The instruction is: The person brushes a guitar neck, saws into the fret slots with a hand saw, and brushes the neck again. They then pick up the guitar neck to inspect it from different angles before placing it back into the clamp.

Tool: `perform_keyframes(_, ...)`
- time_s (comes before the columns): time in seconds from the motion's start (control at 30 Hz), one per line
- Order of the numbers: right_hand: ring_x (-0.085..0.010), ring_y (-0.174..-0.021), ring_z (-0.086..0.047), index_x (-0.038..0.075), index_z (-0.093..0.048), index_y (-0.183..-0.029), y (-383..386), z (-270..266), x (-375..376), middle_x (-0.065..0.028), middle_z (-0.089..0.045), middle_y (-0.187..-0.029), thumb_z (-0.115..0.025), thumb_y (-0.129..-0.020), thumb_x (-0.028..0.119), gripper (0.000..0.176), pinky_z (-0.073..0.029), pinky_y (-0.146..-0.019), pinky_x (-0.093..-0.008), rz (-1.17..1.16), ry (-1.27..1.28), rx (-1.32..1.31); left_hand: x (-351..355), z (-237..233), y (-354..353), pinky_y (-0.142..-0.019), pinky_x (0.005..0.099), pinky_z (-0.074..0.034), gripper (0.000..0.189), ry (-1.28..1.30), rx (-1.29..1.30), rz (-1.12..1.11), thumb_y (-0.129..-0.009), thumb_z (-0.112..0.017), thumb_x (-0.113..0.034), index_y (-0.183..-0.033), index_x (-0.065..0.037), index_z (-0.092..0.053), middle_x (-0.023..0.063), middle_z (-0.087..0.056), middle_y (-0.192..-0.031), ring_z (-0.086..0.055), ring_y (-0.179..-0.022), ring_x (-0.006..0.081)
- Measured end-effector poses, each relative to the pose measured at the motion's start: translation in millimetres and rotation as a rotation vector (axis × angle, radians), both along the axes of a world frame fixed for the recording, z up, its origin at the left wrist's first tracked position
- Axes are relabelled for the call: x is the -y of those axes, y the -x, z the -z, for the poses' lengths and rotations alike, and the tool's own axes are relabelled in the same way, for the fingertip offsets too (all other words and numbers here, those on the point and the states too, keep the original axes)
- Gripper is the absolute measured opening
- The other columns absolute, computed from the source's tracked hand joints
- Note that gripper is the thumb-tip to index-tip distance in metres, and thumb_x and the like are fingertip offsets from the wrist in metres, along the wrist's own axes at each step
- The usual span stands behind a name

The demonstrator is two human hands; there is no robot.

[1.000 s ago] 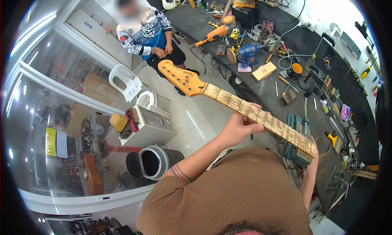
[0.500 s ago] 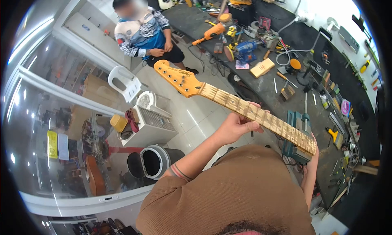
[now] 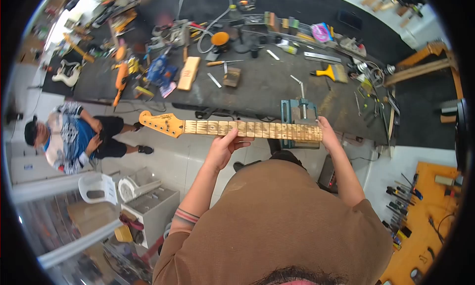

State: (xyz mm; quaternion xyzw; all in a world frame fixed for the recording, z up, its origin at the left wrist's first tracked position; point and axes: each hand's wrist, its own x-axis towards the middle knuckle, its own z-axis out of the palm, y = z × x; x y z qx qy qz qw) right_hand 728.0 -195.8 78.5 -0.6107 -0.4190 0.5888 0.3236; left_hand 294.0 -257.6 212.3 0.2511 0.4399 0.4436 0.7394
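A guitar neck (image 3: pixel 257 129) with a worn, light fretboard lies level across the view, its headstock (image 3: pixel 161 124) with tuning pegs pointing left. My left hand (image 3: pixel 226 145) is wrapped round the middle of the neck, thumb on the fretboard and fingers beneath. At the right end, my right hand (image 3: pixel 327 131) grips the heel, its fingers partly hidden behind the wood. Just behind that end, a green vise (image 3: pixel 298 112) is fixed at the bench edge.
A dark workbench (image 3: pixel 257 89) holds a wooden block (image 3: pixel 188 73), a yellow brush (image 3: pixel 330 73), an orange tool (image 3: pixel 120 82) and a blue power tool (image 3: pixel 161 71). A person (image 3: pixel 79 136) stands at left near a white chair (image 3: pixel 98 188). Tools hang on an orange board (image 3: pixel 420 211).
The view has swung to the right, showing more bench. The neck, slanted before, now lies level in view. Both hands keep their hold on it.
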Motion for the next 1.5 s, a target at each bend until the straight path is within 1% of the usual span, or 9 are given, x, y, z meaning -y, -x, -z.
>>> perform_keyframes(0.1, -0.0238, -0.117, -0.066, 0.001, -0.061, -0.139, -41, 20, -9, -0.0141, -0.072, -0.123, -0.054, -0.119, 0.026, 0.033, -0.050, -0.106, -0.0372, -0.024, -0.030, 0.360, -40, 43, -33, -0.107, 0.0471, -0.061, 0.048, 0.142, 0.099, 0.033, -0.119, -0.056, -0.037, -0.150, -0.001, -0.059, 0.0208, -0.073, -0.140, -0.075, -0.125, 0.0343)
perform_keyframes(0.13, -0.0238, -0.117, -0.066, 0.001, -0.061, -0.139, -56, 34, -15, -0.0141, -0.072, -0.123, -0.054, -0.119, 0.026, 0.033, -0.050, -0.106, -0.0372, -0.014, -0.011, 0.361, -52, 58, -43, -0.107, 0.0471, -0.061, 0.048, 0.159, 0.100, 0.046, -0.119, -0.056, -0.037, -0.150, -0.001, -0.059, 0.0208, -0.073, -0.140, -0.075, -0.125, 0.0343)
perform_keyframes(0.2, -0.0366, -0.116, -0.071, 0.001, -0.060, -0.137, -86, 60, -30, -0.0235, -0.074, -0.120, -0.057, -0.116, 0.026, 0.033, -0.052, -0.104, -0.0439, -0.043, -0.001, 0.461, -77, 86, -61, -0.109, 0.0470, -0.061, 0.048, 0.251, 0.193, 0.073, -0.118, -0.059, -0.039, -0.144, 0.001, -0.064, 0.0205, -0.074, -0.139, -0.075, -0.126, 0.0340)
perform_keyframes(0.23, -0.0366, -0.116, -0.071, 0.001, -0.060, -0.137, -94, 63, -36, -0.0235, -0.074, -0.120, -0.057, -0.116, 0.026, 0.033, -0.052, -0.104, -0.0439, -0.046, 0.011, 0.460, -87, 98, -70, -0.109, 0.0470, -0.061, 0.048, 0.264, 0.193, 0.072, -0.118, -0.059, -0.039, -0.144, 0.001, -0.064, 0.0205, -0.074, -0.139, -0.075, -0.126, 0.0340)
perform_keyframes(0.3, -0.0495, -0.115, -0.070, 0.000, -0.063, -0.131, -110, 67, -56, -0.0315, -0.074, -0.116, -0.058, -0.114, 0.026, 0.032, -0.054, -0.099, -0.0519, -0.109, -0.091, 0.678, -105, 119, -88, -0.108, 0.0457, -0.062, 0.047, 0.307, 0.172, 0.065, -0.119, -0.056, -0.040, -0.143, -0.001, -0.064, 0.0206, -0.073, -0.141, -0.073, -0.128, 0.0340)
perform_keyframes(0.4, -0.0567, -0.114, -0.067, -0.002, -0.064, -0.122, -121, 54, -91, -0.0360, -0.073, -0.113, -0.058, -0.113, 0.027, 0.031, -0.053, -0.095, -0.0591, -0.215, -0.097, 0.770, -124, 131, -106, -0.108, 0.0443, -0.062, 0.048, 0.333, 0.191, 0.043, -0.118, -0.059, -0.041, -0.142, 0.000, -0.065, 0.0192, -0.073, -0.141, -0.073, -0.128, 0.0332)
perform_keyframes(0.53, -0.0569, -0.110, -0.068, -0.003, -0.065, -0.109, -125, 55, -134, -0.0359, -0.074, -0.110, -0.058, -0.113, 0.030, 0.033, -0.053, -0.093, -0.0633, -0.315, -0.079, 0.880, -142, 139, -114, -0.107, 0.0438, -0.063, 0.048, 0.331, 0.189, 0.001, -0.117, -0.061, -0.041, -0.142, 0.000, -0.066, 0.0179, -0.075, -0.138, -0.075, -0.124, 0.0313)
perform_keyframes(1.0, -0.0465, -0.107, -0.076, 0.001, -0.074, -0.108, -93, 54, -193, -0.0261, -0.080, -0.111, -0.055, -0.110, 0.036, 0.040, -0.059, -0.095, -0.0597, -0.551, -0.042, 1.107, -154, 156, -98, -0.100, 0.0440, -0.066, 0.038, 0.325, 0.060, -0.120, -0.112, -0.072, -0.032, -0.131, 0.001, -0.068, 0.0167, -0.078, -0.123, -0.079, -0.109, 0.0283)
perform_keyframes(1.5, -0.0462, -0.100, -0.077, 0.004, -0.079, -0.102, -93, 47, -204, -0.0242, -0.080, -0.102, -0.060, -0.102, 0.034, 0.035, -0.060, -0.089, -0.0597, -0.595, -0.123, 1.142, -154, 148, -100, -0.102, 0.0423, -0.066, 0.041, 0.331, 0.060, -0.134, -0.112, -0.072, -0.030, -0.136, 0.003, -0.069, 0.0165, -0.077, -0.129, -0.078, -0.115, 0.0281)
